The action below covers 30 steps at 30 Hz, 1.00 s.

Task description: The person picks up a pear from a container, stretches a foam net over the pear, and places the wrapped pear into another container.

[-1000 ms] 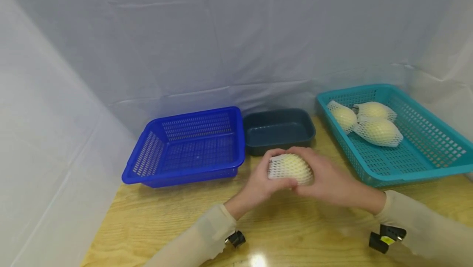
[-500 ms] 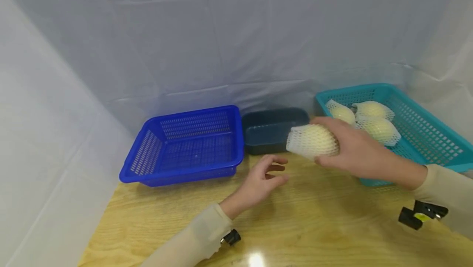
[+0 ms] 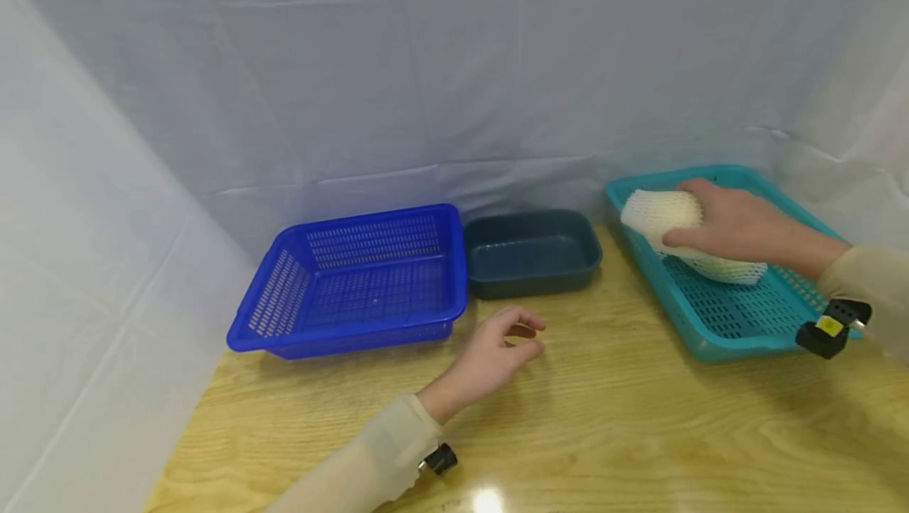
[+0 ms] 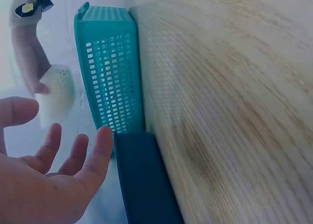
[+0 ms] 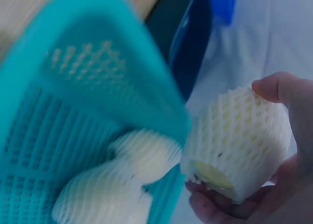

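In the head view my right hand [image 3: 746,221] holds a pale yellow fruit in a white foam net [image 3: 659,215] above the left part of the teal basket [image 3: 692,323]. The right wrist view shows the thumb and fingers around this netted fruit, with pale yellow skin at the sleeve's open end. Several more netted fruits [image 5: 98,194] lie in that basket; in the head view the held fruit and hand mostly cover them. My left hand [image 3: 490,359] hangs over the table in front of the dark container, its fingers loosely bent around nothing.
To the left stands a blue perforated basket [image 3: 355,339] with nothing in it. Between the two baskets is a dark teal oblong container [image 3: 533,286], also holding nothing. All stand on a wooden table [image 3: 604,434]. White sheeting [image 3: 426,63] hangs behind and at the sides.
Both hands held the netted fruit over the table at first. The left hand let go and stayed near its place; the right hand carried the fruit rightward and away to over the teal basket.
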{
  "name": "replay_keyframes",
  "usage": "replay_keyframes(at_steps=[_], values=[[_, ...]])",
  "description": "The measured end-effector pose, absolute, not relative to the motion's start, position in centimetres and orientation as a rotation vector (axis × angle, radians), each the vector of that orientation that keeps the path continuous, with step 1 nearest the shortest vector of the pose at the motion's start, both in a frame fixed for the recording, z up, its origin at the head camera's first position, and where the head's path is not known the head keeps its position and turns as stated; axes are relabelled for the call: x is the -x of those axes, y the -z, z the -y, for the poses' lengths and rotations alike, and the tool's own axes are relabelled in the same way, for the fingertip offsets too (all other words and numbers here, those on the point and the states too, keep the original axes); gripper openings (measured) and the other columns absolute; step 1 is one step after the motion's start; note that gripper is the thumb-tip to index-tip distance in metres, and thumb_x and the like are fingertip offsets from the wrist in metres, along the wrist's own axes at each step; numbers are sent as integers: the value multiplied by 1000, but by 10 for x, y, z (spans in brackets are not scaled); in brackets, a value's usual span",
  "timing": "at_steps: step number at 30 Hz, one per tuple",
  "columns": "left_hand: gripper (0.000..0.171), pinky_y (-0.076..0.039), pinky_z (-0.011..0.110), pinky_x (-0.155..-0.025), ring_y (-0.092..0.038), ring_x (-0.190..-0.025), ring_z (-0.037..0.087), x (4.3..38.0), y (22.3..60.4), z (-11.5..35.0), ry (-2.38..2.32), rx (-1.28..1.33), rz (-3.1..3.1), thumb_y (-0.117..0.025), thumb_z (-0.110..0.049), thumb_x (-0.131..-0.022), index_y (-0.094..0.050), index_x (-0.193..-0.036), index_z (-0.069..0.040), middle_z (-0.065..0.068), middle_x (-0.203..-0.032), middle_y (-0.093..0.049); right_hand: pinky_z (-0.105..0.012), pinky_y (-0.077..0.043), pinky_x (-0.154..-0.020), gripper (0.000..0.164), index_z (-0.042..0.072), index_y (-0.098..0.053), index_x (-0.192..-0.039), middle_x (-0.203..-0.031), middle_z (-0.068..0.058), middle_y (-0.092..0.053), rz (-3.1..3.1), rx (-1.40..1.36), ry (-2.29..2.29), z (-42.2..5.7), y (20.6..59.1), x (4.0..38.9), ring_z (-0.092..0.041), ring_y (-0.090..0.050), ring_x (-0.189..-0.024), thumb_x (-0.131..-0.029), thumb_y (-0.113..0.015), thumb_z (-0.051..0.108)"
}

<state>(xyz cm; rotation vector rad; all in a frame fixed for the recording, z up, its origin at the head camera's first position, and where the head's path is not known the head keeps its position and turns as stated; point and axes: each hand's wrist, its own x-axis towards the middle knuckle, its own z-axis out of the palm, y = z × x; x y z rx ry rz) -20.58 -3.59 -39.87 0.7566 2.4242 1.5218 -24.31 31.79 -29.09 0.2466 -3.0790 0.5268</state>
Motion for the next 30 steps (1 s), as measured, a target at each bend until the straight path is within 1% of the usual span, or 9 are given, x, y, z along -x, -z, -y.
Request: replay_keyframes(at_steps=[5, 7, 11, 16, 18, 23, 24, 26, 30], values=[[19, -54, 35, -93, -64, -115, 27, 206, 399, 35, -1512, -766, -2433, -66, -14, -95, -68, -114, -10, 5, -120, -67, -52, -50, -73, 96, -14, -25, -149, -134, -41, -47, 3198, -184, -451, -341, 299, 257, -45, -61, -101, -95, -59, 57], [19, -54, 34, -91, -65, -114, 26, 206, 400, 34, -1513, -769, -2429, -66, -14, -95, -68, -113, -10, 6, -120, -68, -52, -50, -71, 96, -16, -24, -147, -133, -41, -46, 3256, -156, -485, -346, 303, 259, -43, -61, -96, -95, -56, 58], [17, -54, 32, -90, -65, -113, 25, 205, 401, 32, -1509, -774, -2426, -66, -14, -95, -68, -111, -10, 5, -118, -69, -47, -53, -68, 93, -17, -21, -146, -132, -41, -42, 3359, -122, -633, -352, 314, 262, -40, -58, -97, -97, -53, 56], [17, -54, 31, -91, -65, -112, 23, 205, 401, 30, -1487, -788, -2425, -66, -14, -95, -68, -111, -11, 6, -118, -69, -52, -57, -75, 101, -20, -8, -148, -139, -46, -30, 3440, -79, -747, -356, 321, 266, -50, -54, -112, -97, -51, 55], [18, -53, 30, -91, -64, -112, 22, 205, 402, 30, -1469, -788, -2422, -66, -15, -95, -68, -112, -11, 5, -118, -69, -52, -56, -76, 106, -22, -1, -149, -142, -47, -24, 3466, -60, -766, -358, 322, 268, -49, -55, -112, -97, -51, 56], [18, -54, 30, -91, -64, -112, 24, 206, 403, 30, -1436, -794, -2418, -66, -16, -95, -68, -112, -10, 6, -118, -68, -47, -57, -74, 109, -22, 0, -149, -144, -47, -21, 3503, -52, -774, -363, 328, 272, -43, -57, -109, -97, -51, 59], [18, -54, 31, -91, -64, -112, 25, 206, 403, 29, -1433, -793, -2416, -66, -16, -95, -68, -112, -10, 6, -117, -68, -47, -57, -72, 106, -21, -5, -149, -140, -46, -27, 3504, -54, -777, -363, 330, 273, -42, -59, -105, -97, -51, 59], [18, -54, 32, -91, -64, -113, 26, 206, 403, 29, -1425, -797, -2417, -66, -16, -95, -68, -111, -9, 7, -117, -68, -45, -57, -70, 105, -22, -8, -148, -137, -44, -33, 3503, -60, -760, -361, 334, 274, -38, -61, -99, -97, -51, 59], [19, -53, 32, -93, -63, -112, 26, 206, 404, 28, -1403, -805, -2416, -66, -16, -95, -68, -112, -7, 8, -117, -68, -42, -58, -66, 95, -20, -18, -145, -115, -33, -52, 3505, -60, -745, -355, 340, 277, -28, -63, -84, -99, -50, 57]])
